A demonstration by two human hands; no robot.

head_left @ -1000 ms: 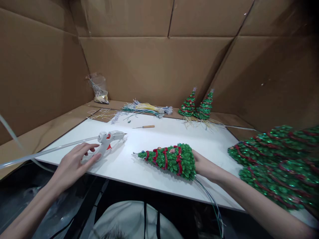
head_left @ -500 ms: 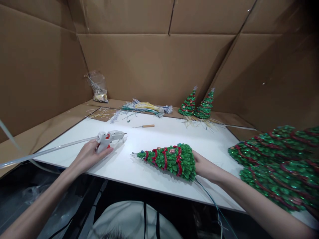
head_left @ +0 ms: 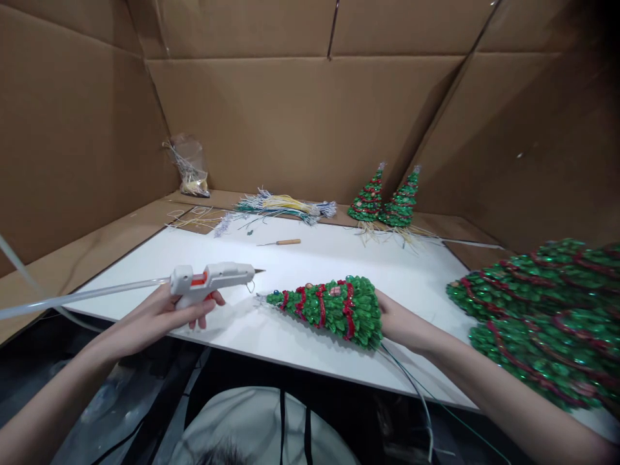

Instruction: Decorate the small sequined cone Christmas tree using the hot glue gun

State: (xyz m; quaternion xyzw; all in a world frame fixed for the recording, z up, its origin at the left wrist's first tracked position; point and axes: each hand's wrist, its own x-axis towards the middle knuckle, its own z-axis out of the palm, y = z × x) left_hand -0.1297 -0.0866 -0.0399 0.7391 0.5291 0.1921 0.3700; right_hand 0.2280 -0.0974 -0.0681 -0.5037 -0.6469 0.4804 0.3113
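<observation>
My left hand is closed round the grip of a white glue gun with a red trigger, held just above the white board. Its nozzle points right, close to the tip of a small green sequinned Christmas tree with red bands. That tree lies on its side on the board. My right hand grips the tree's wide base, with thin wires trailing from under it. A clear glue stick runs out of the gun's back to the left.
Several more green trees lie heaped at the right. Two small trees stand at the back. A bundle of coloured wires, a wooden-handled awl and a plastic bag lie at the back. Cardboard walls enclose the board.
My left hand closed on the glue gun, lifted it off the board and carried it right toward the tree's tip. The right hand and the tree barely moved.
</observation>
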